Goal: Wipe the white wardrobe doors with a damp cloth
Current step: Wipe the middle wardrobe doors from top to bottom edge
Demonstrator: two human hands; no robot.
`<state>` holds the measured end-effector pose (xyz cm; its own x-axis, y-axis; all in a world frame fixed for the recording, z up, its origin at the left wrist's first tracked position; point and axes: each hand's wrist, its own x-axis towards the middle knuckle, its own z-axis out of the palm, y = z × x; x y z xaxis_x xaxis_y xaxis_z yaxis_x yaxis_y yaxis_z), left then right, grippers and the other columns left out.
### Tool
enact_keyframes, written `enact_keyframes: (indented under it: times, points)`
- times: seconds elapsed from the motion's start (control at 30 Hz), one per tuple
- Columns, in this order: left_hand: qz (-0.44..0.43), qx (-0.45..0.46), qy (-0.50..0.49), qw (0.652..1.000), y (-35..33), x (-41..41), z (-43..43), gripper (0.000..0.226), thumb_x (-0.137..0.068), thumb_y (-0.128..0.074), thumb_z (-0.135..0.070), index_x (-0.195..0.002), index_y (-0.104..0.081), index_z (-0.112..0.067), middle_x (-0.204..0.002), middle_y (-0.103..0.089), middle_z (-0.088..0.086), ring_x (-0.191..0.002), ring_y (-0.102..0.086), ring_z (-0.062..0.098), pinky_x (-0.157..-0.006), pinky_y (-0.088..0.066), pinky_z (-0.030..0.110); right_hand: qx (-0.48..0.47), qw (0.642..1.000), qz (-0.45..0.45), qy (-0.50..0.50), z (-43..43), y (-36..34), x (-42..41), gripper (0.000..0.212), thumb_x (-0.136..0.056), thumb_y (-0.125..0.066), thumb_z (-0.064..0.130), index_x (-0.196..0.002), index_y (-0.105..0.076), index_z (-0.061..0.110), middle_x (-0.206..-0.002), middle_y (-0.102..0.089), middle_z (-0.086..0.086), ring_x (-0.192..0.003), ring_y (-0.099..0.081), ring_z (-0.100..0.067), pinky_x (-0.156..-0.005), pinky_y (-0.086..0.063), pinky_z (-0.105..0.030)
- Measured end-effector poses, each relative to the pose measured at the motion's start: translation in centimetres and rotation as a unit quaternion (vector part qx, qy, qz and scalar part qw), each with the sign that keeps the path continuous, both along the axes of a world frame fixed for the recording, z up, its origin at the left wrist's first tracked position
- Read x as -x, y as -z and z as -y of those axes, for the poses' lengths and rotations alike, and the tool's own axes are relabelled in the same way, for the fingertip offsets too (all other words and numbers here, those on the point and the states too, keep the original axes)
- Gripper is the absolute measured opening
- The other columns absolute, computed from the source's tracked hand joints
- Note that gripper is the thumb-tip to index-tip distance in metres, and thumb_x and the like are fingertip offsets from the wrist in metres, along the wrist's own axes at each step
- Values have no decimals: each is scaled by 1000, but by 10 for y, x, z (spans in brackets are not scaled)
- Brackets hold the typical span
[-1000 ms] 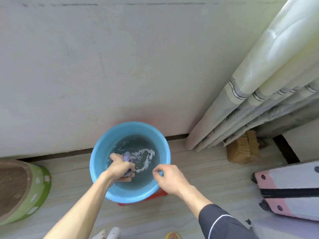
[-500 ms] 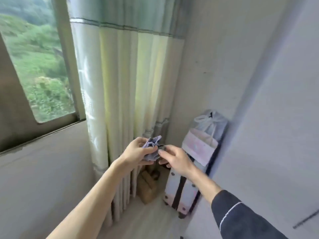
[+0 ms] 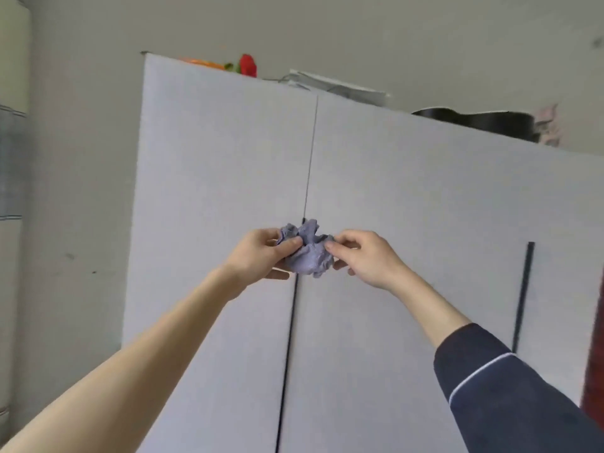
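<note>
Cloth between both hands, before wardrobe doors; clutter atop.

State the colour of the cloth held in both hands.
The cloth is pale lavender-purple, bunched between both hands; the head view shows it best.

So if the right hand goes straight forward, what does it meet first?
Probably the wardrobe door behind it. The right hand holds the cloth in front of that door; depth between them is unclear.
</note>
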<state>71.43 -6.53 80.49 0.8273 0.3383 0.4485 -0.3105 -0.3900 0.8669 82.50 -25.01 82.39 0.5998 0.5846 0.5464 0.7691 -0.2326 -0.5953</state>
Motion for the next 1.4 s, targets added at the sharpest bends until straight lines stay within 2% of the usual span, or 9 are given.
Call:
enact_keyframes:
  times: [0.17,0.3,0.43,0.53,0.63,0.83,1.07,1.27,1.4]
  points:
    - [63,-63,10,996,-68,-93,108,19,-98,-64,-32,-109,-69,-17,-100,-75,0,-85,-75,14,-75,-63,32,-25,988,99,118,107,-63,-78,24,-96,-58,40,-84,-68,23,-81,-66,10,-83,-58,-15,-69,-43,-28]
    - [101,-92,1,991,-105,-154,164,15,-98,-63,-33,-104,-68,-19,-95,-74,-2,-79,-74,11,-71,-62,29,-10,929,270,254,162,-92,-139,30,-98,-45,50,-88,-65,30,-95,-56,11,-105,-41,-17,-83,-36,-31]
    - [128,-97,-6,987,-137,-218,200,19,-97,-66,-26,-105,-69,-9,-99,-75,7,-83,-74,20,-76,-63,36,-62,929,241,274,201,-129,-205,49,-94,-38,68,-77,-60,26,-90,-66,11,-99,-55,-22,-82,-45,-35]
    - [142,-95,-6,985,-151,-268,217,22,-94,-71,-23,-103,-68,-3,-101,-74,16,-93,-74,30,-80,-62,46,-63,988,10,140,216,-158,-236,64,-88,-42,77,-87,-72,21,-95,-74,3,-94,-68,-23,-86,-53,-39]
    - [151,-84,5,985,-153,-313,225,24,-91,-74,-22,-106,-65,-6,-99,-74,14,-90,-74,28,-77,-63,43,-131,979,-149,-39,209,-160,-263,57,-90,-51,69,-100,-75,18,-100,-75,-3,-92,-70,-24,-88,-54,-42]
    - [165,12,86,982,-152,-379,209,25,-91,-74,-20,-107,-69,-1,-97,-75,15,-90,-75,27,-77,-63,37,-170,977,-94,-87,181,-128,-340,23,-94,-67,22,-112,-70,6,-112,-73,-17,-92,-71,-25,-78,-55,-41]
    - [140,-7,173,975,-180,-423,214,16,-96,-65,-7,-111,-70,-4,-107,-76,13,-90,-73,20,-82,-61,29,-246,959,-68,-121,204,-144,-391,25,-99,-60,24,-114,-72,8,-113,-74,-12,-103,-70,-24,-89,-52,-39]
    - [82,-47,159,983,-163,-444,242,43,-86,-52,16,-117,-67,-9,-107,-76,9,-96,-71,22,-86,-59,32,-257,962,8,-91,233,-129,-440,10,-94,-67,16,-99,-75,12,-99,-77,-4,-98,-72,-21,-92,-55,-39]
    - [-18,-99,113,988,-124,-464,269,39,-84,-72,-17,-122,-64,-21,-112,-75,5,-104,-71,21,-96,-55,39,-225,965,37,-129,241,-107,-471,8,-91,-71,12,-99,-73,12,-92,-78,0,-88,-74,-13,-79,-57,-25]
